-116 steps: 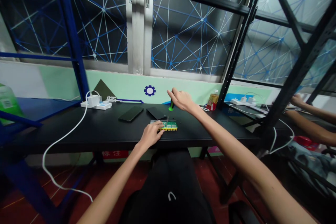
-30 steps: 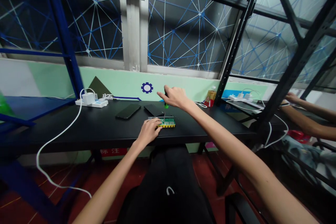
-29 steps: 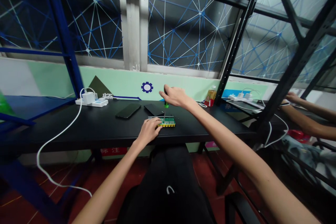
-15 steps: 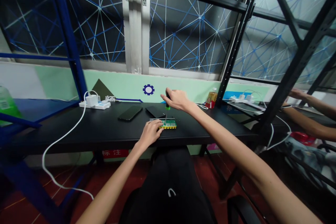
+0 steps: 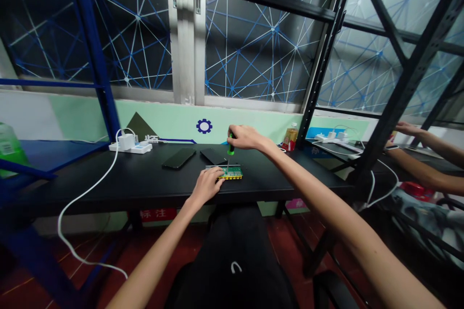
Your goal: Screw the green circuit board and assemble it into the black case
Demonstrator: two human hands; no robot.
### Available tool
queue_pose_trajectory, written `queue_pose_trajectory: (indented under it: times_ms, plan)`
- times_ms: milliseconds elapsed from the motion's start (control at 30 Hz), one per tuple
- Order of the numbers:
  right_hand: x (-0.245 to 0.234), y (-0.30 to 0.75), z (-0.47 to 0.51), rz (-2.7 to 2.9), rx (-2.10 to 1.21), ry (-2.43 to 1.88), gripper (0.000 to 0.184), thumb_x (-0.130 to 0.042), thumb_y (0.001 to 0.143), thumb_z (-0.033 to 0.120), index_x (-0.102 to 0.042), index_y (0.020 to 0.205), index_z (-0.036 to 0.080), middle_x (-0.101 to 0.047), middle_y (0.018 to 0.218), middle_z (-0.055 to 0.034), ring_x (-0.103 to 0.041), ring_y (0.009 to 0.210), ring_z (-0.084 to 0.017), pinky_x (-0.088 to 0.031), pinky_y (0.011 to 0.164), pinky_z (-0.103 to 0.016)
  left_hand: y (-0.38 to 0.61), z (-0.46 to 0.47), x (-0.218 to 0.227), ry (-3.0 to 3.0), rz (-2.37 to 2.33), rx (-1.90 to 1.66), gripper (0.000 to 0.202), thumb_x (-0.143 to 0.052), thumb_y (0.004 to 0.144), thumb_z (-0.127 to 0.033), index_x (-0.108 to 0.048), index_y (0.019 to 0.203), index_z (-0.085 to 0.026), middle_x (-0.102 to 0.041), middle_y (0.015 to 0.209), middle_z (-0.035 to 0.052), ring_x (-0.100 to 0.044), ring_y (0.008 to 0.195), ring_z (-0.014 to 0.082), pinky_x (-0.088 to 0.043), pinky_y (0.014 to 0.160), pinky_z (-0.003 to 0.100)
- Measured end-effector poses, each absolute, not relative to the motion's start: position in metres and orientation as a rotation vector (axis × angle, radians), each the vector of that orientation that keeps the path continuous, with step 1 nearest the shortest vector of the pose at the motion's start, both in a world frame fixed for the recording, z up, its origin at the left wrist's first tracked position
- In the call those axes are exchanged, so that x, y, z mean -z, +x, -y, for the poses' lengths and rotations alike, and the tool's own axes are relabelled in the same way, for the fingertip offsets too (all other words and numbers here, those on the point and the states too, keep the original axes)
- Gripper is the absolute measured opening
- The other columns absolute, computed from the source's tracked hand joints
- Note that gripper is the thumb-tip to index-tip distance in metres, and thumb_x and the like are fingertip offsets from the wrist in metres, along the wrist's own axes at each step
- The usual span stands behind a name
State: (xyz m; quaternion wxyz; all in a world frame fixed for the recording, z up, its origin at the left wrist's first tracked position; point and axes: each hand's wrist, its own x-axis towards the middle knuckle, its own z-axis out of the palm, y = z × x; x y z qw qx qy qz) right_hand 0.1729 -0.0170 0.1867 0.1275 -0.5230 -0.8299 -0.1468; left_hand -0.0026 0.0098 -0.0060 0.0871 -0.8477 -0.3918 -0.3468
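A green circuit board point(image 5: 234, 172) with yellow parts along its near edge lies on the black table. My left hand point(image 5: 208, 184) holds its left end, fingers on top and thumb at the near side. Above the board, my right hand point(image 5: 245, 136) is closed around the black and green handle of a screwdriver point(image 5: 231, 149). The screwdriver stands upright, its thin shaft reaching down to the board; the exact contact point is too small to make out. Just behind the board lies a thin metallic strip point(image 5: 237, 165).
Behind my left hand lie a black phone point(image 5: 179, 158) and a dark flat object point(image 5: 213, 156). A power strip point(image 5: 143, 147) with a white cable sits at the back left, a drink bottle point(image 5: 290, 137) at the back right. Another person's arms point(image 5: 416, 164) show at far right.
My right hand's fingers, partly stretched out before, are now curled around the screwdriver handle. My left hand stays on the board. The view has shifted slightly.
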Motion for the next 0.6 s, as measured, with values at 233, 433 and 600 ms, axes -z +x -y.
queue_pose_trajectory:
  times_ms: [233,433,600]
  plan:
    - [-0.174,0.168,0.013,2.216,0.662,-1.577,0.056,-0.041,0.095,0.064,-0.067,0.102,0.014,-0.072,0.094,-0.0178,-0.066,0.084,-0.027,-0.035,0.064,-0.031,-0.004,-0.009,0.008,-2.508,1.146,1.068,0.017,-0.063,0.088,-0.019,-0.073,0.102,-0.019,-0.072,0.116,0.0086,-0.065,0.112,0.0261,-0.051,0.096,0.04]
    - [-0.189,0.176,0.016,2.378,0.513,-1.609,0.043,-0.055,0.089,0.052,-0.067,0.105,0.013,-0.073,0.09,-0.0163,-0.067,0.08,-0.026,-0.039,0.063,-0.03,-0.004,-0.011,0.009,-2.51,1.148,1.052,0.017,-0.063,0.088,-0.018,-0.073,0.102,-0.019,-0.072,0.116,0.0091,-0.066,0.111,0.0266,-0.051,0.095,0.04]
    - [-0.187,0.172,0.018,2.291,0.491,-1.615,0.052,-0.055,0.087,0.063,-0.07,0.092,0.014,-0.072,0.078,-0.0148,-0.066,0.076,-0.026,-0.04,0.062,-0.031,-0.003,-0.01,0.008,-2.505,1.148,1.059,0.016,-0.063,0.089,-0.019,-0.073,0.101,-0.019,-0.072,0.115,0.0085,-0.066,0.109,0.026,-0.052,0.094,0.039]
